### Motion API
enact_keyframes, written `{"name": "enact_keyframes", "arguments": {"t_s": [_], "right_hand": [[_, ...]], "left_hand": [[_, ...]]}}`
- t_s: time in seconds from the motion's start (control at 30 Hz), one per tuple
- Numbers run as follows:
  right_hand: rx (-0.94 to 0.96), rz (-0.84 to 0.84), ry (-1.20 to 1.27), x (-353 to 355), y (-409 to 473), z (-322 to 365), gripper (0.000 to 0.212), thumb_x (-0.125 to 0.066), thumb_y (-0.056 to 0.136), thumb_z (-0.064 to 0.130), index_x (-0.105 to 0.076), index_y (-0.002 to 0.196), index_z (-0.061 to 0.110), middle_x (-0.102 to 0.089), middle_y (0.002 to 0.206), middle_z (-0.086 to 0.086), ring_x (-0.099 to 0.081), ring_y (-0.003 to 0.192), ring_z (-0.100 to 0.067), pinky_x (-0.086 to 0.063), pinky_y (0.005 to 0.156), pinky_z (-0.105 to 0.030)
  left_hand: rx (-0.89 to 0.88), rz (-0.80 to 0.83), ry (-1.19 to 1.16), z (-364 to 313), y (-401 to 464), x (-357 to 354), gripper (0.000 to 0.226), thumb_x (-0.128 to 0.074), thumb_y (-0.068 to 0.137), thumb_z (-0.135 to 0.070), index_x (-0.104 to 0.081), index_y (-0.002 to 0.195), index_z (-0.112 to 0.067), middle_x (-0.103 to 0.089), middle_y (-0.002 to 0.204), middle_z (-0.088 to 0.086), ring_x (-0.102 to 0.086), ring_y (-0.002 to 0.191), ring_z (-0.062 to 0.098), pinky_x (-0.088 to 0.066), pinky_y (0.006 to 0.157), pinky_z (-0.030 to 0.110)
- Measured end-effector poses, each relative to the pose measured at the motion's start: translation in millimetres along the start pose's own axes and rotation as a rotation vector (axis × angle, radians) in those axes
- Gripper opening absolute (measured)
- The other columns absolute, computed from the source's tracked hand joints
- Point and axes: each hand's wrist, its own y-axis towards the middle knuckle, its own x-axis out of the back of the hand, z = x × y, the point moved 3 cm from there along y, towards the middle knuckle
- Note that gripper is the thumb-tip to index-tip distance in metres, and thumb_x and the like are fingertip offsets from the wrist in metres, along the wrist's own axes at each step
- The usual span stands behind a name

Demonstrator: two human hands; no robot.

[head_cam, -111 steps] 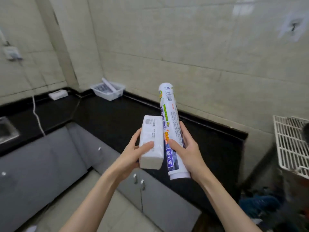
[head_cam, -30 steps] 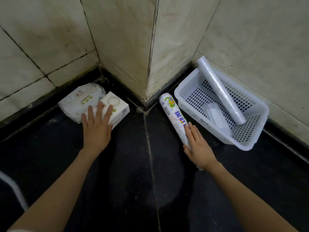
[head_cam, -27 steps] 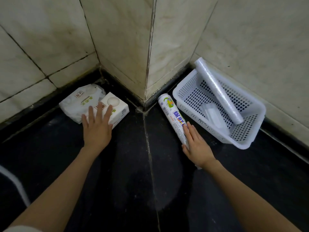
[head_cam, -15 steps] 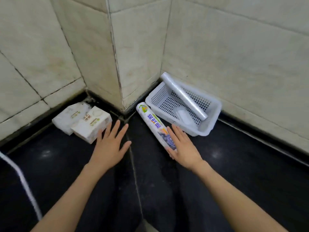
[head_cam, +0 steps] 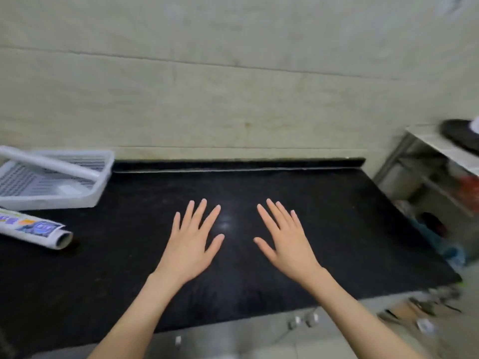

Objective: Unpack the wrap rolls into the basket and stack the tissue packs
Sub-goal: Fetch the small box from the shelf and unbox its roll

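My left hand point(head_cam: 193, 240) and my right hand point(head_cam: 286, 239) hover flat over the black countertop point(head_cam: 285, 193), fingers spread, holding nothing. At the far left stands the white plastic basket point(head_cam: 103, 174), with a bare clear wrap roll point(head_cam: 49, 163) leaning across its rim. A printed, packaged wrap roll point(head_cam: 33, 228) lies on the counter in front of the basket. Both hands are well to the right of these. The tissue packs are out of view.
A tiled wall point(head_cam: 233, 86) runs behind the counter. To the right stands a metal rack point(head_cam: 425, 172) with a dark object on top. Grey cabinet doors point(head_cam: 246, 335) sit below the counter's front edge.
The view has swung to the right, so the basket and packaged roll now sit at the far left. Both hands have left the tissue pack and the roll and hover apart over the counter.
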Motion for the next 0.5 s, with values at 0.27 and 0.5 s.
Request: {"name": "enact_keyframes", "arguments": {"t_s": [0.27, 0.5], "right_hand": [[-0.436, -0.066, -0.115, 67, -146, -193, 0.068, -0.039, 0.091, 0.05, -0.005, 0.147, 0.03, -0.008, 0.159, -0.001, -0.003, 0.146, -0.021, -0.005, 0.118, -0.044], [-0.698, -0.06, -0.152, 87, -221, -343, 0.068, -0.038, 0.091, 0.052, -0.006, 0.147, 0.031, -0.005, 0.159, 0.0, 0.0, 0.146, -0.02, -0.002, 0.118, -0.043]], "left_hand": [[-0.343, 0.114, -0.059, -222, 57, -89, 0.061, -0.029, 0.093, -0.05, -0.004, 0.147, -0.034, 0.002, 0.159, -0.001, 0.017, 0.142, 0.018, 0.004, 0.116, 0.045], [-0.525, 0.206, -0.086, -376, 128, -180, 0.061, -0.03, 0.093, -0.049, -0.007, 0.147, -0.033, -0.001, 0.159, 0.001, 0.011, 0.145, 0.023, 0.001, 0.116, 0.049]]}}
